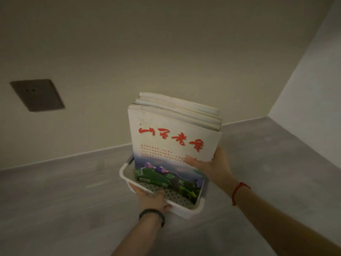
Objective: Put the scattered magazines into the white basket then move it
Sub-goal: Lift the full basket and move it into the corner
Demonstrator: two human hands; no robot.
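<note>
The magazines stand upright on their lower edges inside the white basket, front cover facing the camera, with several further issues stacked behind it and leaning slightly away. Most of their height rises above the low basket walls, so the stack gets little side support from the basket alone. The right hand therefore clamps the right edge of the stack, thumb laid flat across the front cover and fingers wrapped out of sight behind; this grip probably keeps the issues from fanning open or tipping. The left hand grips the near-left wall of the basket, fingers hooked over the rim and thumb beneath it, which suggests it bears the load. Whether the basket base touches the grey floor or is held clear of it cannot be determined. No loose magazines are visible on the floor in view, so loading appears complete and the relocation step is judged to be in hand. A wall socket sits on the wall to the left, well apart from the basket.
</note>
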